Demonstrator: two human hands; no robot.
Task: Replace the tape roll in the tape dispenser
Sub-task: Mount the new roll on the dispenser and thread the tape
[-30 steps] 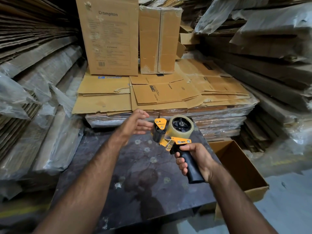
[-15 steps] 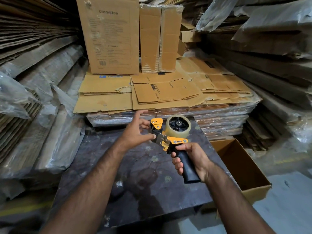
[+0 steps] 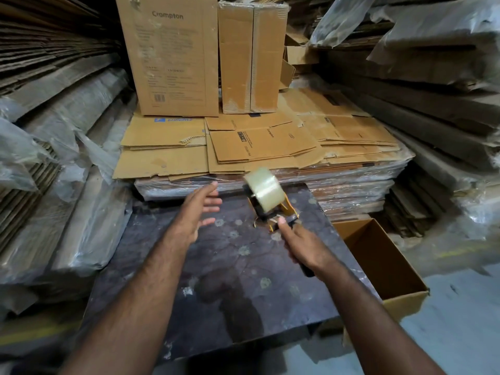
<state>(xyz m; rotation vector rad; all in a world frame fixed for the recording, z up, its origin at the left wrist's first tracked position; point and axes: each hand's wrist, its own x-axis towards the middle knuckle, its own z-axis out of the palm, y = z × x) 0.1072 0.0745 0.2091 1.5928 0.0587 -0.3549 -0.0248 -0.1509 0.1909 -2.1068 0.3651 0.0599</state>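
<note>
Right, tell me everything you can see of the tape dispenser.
The tape dispenser is a hand-held gun type with an orange-yellow frame and a black handle, blurred by motion. A pale, translucent tape roll sits on it, tilted up and away. The right hand grips the handle, thumb lying along the frame, holding it above the dark table. The left hand is open beside it, not touching. Its blade and roller cannot be made out.
</note>
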